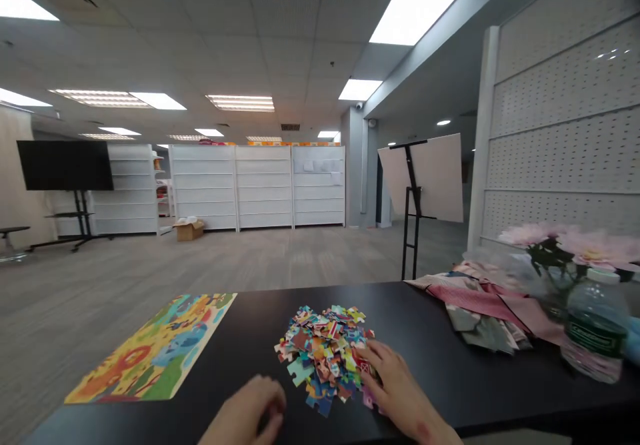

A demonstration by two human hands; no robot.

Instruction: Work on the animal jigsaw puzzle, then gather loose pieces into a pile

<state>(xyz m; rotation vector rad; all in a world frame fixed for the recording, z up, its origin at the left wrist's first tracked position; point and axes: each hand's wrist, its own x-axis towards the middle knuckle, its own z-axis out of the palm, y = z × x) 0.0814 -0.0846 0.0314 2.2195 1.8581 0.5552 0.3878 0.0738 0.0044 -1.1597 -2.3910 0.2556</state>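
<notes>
Scene: A person works at a black worktop [425, 325] in a wide, brightly lit room with white shelving along the far wall.
Puzzle pile: A heap of loose pieces [325, 355] lies near the middle of the worktop, close to its near edge.
Right hand: The right hand [395, 381] lies flat, fingers spread apart, resting on the pile's right edge and touching the pieces; it grips nothing that can be seen.
Left hand: The left hand [255, 405] sits on the worktop just left of the pile, fingers curled inward; whether it holds a piece cannot be told.
Picture sheet: A colourful sheet [155, 348] lies flat at the worktop's left end, well apart from the pile.
Right end: Folded cloths [480, 311] are spread beside a vase of pink flowers [565, 248], with a water bottle [595, 325] upright in front.
Background: A dark screen [65, 165] on a stand at left, a cardboard box [189, 229] on the floor, an easel board [425, 175] behind the worktop.
</notes>
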